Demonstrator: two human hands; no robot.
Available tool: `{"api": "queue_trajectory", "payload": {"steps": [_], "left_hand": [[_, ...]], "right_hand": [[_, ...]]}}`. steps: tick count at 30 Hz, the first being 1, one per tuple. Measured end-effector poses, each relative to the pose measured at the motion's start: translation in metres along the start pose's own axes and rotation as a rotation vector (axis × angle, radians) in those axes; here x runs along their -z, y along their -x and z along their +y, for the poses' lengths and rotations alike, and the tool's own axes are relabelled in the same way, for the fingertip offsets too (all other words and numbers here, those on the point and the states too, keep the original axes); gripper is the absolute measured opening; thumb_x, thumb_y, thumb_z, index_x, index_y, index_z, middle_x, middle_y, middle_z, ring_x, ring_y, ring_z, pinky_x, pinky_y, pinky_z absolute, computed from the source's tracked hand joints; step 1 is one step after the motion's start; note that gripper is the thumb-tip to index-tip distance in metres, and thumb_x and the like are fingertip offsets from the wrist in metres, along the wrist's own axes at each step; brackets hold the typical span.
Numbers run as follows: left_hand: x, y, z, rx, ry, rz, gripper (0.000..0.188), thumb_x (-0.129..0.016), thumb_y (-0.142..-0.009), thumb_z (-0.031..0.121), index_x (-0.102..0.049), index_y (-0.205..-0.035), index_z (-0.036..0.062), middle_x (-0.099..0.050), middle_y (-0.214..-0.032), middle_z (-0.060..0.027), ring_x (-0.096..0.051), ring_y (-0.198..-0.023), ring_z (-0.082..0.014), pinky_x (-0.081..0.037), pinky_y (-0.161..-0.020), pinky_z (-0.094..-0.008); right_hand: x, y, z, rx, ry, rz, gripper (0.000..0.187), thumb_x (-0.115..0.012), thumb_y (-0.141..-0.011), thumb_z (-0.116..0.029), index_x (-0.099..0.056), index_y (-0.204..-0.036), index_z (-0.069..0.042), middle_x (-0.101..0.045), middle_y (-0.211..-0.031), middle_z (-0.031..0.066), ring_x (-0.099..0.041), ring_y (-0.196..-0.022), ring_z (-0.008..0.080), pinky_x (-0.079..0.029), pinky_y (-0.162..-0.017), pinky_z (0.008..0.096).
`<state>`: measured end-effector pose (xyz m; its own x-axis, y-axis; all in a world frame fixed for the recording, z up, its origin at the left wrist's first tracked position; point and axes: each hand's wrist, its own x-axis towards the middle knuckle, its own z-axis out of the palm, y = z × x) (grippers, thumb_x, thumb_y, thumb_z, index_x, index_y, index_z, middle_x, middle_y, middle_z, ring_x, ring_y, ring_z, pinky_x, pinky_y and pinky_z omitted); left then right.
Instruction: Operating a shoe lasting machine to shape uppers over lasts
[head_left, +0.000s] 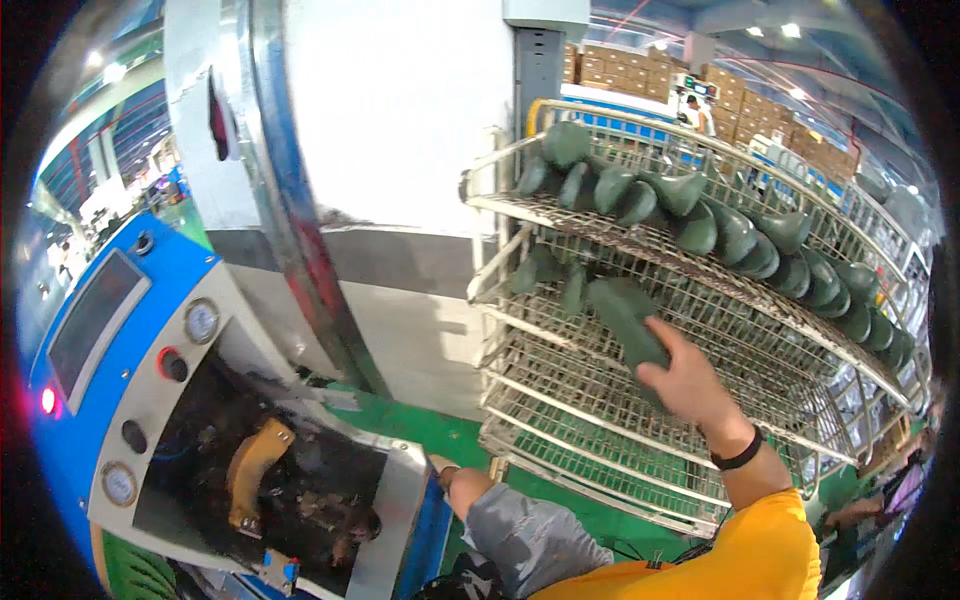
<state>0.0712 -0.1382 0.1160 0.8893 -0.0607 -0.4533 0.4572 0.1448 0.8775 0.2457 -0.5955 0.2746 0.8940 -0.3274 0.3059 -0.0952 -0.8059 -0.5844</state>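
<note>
My right hand (692, 385), with a black band at the wrist, reaches out to the rack on the right. Its thumb and fingers grip a dark green shoe-shaped piece (625, 310) by the near end, over the second shelf; whether the piece touches the shelf I cannot tell. Beside its far end, smaller green pieces (573, 290) stand on that same shelf. Above, the top shelf carries a long row of similar green shoe-shaped pieces (735, 238). No part of my left hand can be made out.
The cream wire rack (600, 415) has several shelves. At left stands a blue and grey machine (160, 290) with a screen, gauges, knobs and a curved tan part (258, 465) inside. A white pillar (395, 120) rises between them. Stacked cartons (735, 110) and a person (697, 115) are far behind.
</note>
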Motion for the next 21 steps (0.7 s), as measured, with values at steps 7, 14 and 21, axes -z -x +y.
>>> {"api": "queue_trajectory", "payload": {"steps": [7, 14, 21], "left_hand": [[0.000, -0.011, 0.004, 0.055, -0.057, -0.029, 0.038, -0.074, -0.089, 0.011, -0.060, -0.123, 0.0000, -0.066, -0.111, -0.0098, -0.062, -0.103, -0.0206, -0.049, -0.092, -0.0353], [0.071, 0.048, -0.044, -0.013, -0.008, 0.173, 0.042, -0.071, -0.088, 0.012, -0.059, -0.127, 0.0050, -0.064, -0.118, -0.0123, -0.062, -0.104, -0.0241, -0.051, -0.092, -0.0367], [0.201, 0.226, -0.136, -0.399, -0.865, 1.451, 0.055, -0.069, -0.089, 0.011, -0.053, -0.139, -0.0065, -0.060, -0.138, -0.0151, -0.060, -0.119, -0.0244, -0.047, -0.104, -0.0381]], "right_hand": [[0.073, -0.074, 0.082, -0.537, 0.117, -0.248, 0.072, -0.065, -0.090, -0.026, -0.040, -0.149, 0.006, -0.057, -0.138, 0.0282, -0.060, -0.125, 0.0364, -0.057, -0.090, 0.0425], [0.037, -0.136, 0.116, -0.537, -0.031, -0.395, 0.080, -0.068, -0.091, -0.025, -0.029, -0.155, 0.005, -0.046, -0.149, 0.0265, -0.069, -0.102, 0.0312, -0.063, -0.071, 0.0424], [0.021, -0.168, 0.241, 0.251, 0.630, 0.156, 0.061, -0.057, -0.100, -0.039, -0.047, -0.149, -0.003, -0.054, -0.147, 0.0202, -0.055, -0.131, 0.0336, -0.042, -0.111, 0.0433]]}}
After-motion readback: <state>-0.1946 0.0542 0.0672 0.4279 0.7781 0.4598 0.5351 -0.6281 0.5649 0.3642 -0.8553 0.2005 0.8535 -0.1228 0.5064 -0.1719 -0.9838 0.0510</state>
